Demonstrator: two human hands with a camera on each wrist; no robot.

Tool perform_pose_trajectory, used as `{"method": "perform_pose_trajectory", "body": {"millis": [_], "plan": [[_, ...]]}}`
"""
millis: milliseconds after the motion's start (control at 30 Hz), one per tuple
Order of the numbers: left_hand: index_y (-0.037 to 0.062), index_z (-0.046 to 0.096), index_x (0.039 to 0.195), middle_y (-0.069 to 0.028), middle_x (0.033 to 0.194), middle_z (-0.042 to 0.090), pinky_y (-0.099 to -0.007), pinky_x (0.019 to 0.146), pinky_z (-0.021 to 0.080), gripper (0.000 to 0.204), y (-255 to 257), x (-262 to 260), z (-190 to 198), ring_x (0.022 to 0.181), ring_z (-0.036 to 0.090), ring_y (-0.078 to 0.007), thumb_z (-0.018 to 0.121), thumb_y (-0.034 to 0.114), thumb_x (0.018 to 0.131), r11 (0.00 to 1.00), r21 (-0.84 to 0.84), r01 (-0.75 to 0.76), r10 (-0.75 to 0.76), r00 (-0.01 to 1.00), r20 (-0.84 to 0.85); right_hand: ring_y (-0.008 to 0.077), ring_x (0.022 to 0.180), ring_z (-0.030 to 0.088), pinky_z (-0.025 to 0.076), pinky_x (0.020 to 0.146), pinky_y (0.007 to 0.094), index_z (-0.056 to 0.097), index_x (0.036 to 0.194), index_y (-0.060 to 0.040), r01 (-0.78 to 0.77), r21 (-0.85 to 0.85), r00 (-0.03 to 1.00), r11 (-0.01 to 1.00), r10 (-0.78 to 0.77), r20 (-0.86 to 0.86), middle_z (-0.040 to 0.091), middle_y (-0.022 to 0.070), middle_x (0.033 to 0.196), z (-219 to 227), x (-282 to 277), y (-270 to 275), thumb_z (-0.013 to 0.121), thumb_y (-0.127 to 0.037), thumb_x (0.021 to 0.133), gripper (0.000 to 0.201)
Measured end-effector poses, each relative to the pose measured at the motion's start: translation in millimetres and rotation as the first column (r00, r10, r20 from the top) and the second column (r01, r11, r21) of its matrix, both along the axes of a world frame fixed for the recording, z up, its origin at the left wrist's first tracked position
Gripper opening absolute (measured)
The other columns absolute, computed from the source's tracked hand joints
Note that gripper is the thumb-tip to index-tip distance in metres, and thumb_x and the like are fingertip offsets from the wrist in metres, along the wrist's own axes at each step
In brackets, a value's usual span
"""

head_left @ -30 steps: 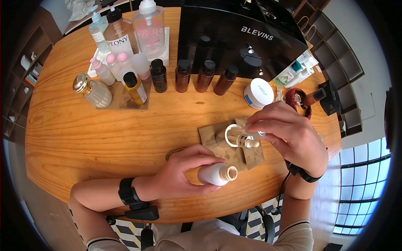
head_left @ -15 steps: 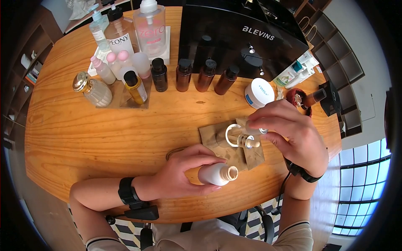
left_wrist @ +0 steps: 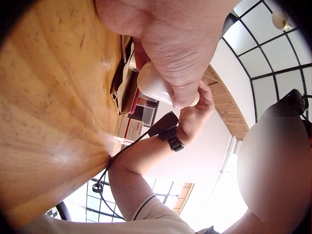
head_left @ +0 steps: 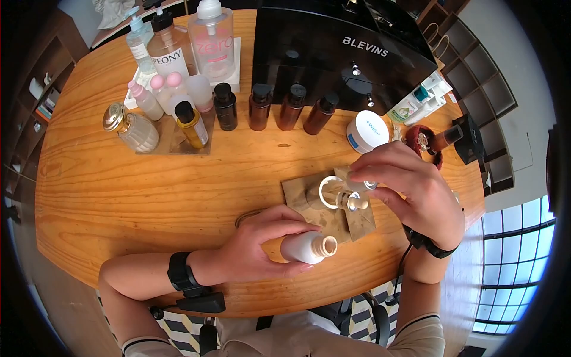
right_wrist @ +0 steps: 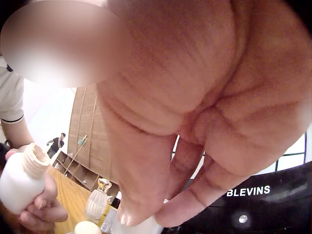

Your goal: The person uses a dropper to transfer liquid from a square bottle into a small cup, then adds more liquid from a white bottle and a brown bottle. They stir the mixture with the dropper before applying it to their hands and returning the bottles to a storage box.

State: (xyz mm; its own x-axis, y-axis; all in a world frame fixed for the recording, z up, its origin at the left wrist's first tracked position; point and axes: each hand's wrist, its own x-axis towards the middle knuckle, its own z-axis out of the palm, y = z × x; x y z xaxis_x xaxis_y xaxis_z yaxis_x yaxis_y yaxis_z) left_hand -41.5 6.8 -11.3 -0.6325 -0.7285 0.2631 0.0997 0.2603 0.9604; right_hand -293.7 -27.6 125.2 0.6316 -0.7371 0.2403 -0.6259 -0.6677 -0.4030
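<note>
Close to the near table edge, my left hand [head_left: 250,244] holds a white bottle [head_left: 301,247] between thumb and fingers. The bottle lies tilted, its uncapped beige threaded neck [head_left: 325,246] pointing right. My right hand [head_left: 419,193] pinches a small frosted piece with a silvery end [head_left: 369,184] at its fingertips; I cannot tell its kind. In the right wrist view the fingers mostly cover this pale piece [right_wrist: 139,227]. Just below these fingertips, a clear glass dropper with a beige bulb [head_left: 358,204] stands beside a white ring [head_left: 325,193], over a folded brown paper bag [head_left: 333,227].
A row of dark bottles [head_left: 289,110] stands before the black BLEVINS case [head_left: 297,41]. A white jar [head_left: 367,132] sits behind my right hand. On the left are a ribbed glass bottle [head_left: 140,132], an oil bottle [head_left: 191,126] and several pump bottles. A person [right_wrist: 57,142] stands far off.
The small frosted piece shifts and tilts slightly in my right fingertips. My left hand and the white bottle stay in place.
</note>
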Motion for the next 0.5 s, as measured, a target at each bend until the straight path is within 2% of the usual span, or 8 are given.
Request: {"method": "perform_pose_trajectory", "body": {"millis": [333, 500], "plan": [[0.0029, 0.068, 0.124, -0.0089, 0.117, 0.059, -0.0307, 0.095, 0.047, 0.052, 0.1, -0.1, 0.6, 0.108, 0.059, -0.0190, 0.087, 0.013, 0.077, 1.000, -0.003, 0.002, -0.002, 1.000, -0.007, 0.0309, 0.095, 0.065, 0.055, 0.078, 0.0393, 0.070, 0.103, -0.0028, 0.030, 0.029, 1.000, 0.999, -0.031, 0.006, 0.067, 0.0102, 0.102, -2.5, 1.9, 2.3, 0.075, -0.008, 0.079, 0.025], [0.0022, 0.068, 0.124, -0.0092, 0.117, 0.059, -0.0309, 0.095, 0.047, 0.052, 0.3, -0.2, -1.6, 0.107, 0.058, -0.0189, 0.086, 0.013, 0.077, 1.000, 0.005, 0.006, -0.006, 1.000, -0.018, 0.0304, 0.094, 0.065, 0.054, 0.080, 0.0391, 0.071, 0.102, -0.0009, 0.048, 0.045, 0.999, 0.998, -0.047, -0.021, 0.068, 0.0107, 0.102, -3.4, 2.4, 0.9, 0.079, -0.012, 0.076, 0.029]]}}
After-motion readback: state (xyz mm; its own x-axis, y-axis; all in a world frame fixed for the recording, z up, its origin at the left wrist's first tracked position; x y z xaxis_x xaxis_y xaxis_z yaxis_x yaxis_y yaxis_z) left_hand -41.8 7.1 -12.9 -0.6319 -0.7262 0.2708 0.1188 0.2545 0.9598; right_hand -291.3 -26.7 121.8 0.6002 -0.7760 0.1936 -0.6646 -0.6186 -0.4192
